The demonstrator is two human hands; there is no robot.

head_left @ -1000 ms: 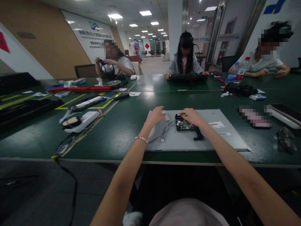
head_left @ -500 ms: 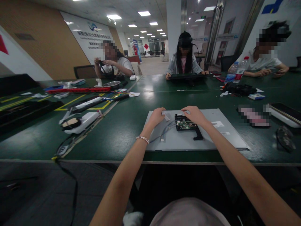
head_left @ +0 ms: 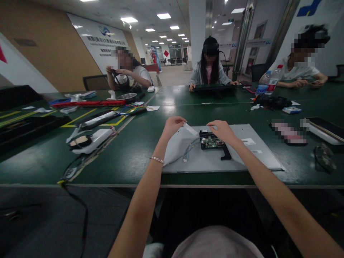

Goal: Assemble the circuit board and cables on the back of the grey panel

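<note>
A grey metal panel (head_left: 249, 157) lies flat on the green table near its front edge. On it sits a black bracket with a green circuit board (head_left: 212, 142), and grey cables run from the board to the left. My left hand (head_left: 174, 126) pinches one end of a pale translucent strip (head_left: 190, 129), whose other end reaches down to the board's upper left corner. At the board's upper right is my right hand (head_left: 221, 131), its fingers bent together over the bracket's top edge; what they grip, if anything, is too small to make out.
Pink phone-like item (head_left: 288, 133) and dark glasses-like object (head_left: 324, 157) lie right. White device (head_left: 94, 141) and black strap (head_left: 84, 215) are left. Bottles (head_left: 264, 83) stand at the back right. Three people sit across the table, the middle one holding a dark panel (head_left: 215, 87).
My left hand has moved up and slightly left, drawing the pale strip upward so more of its length shows. My right hand has hardly moved.
</note>
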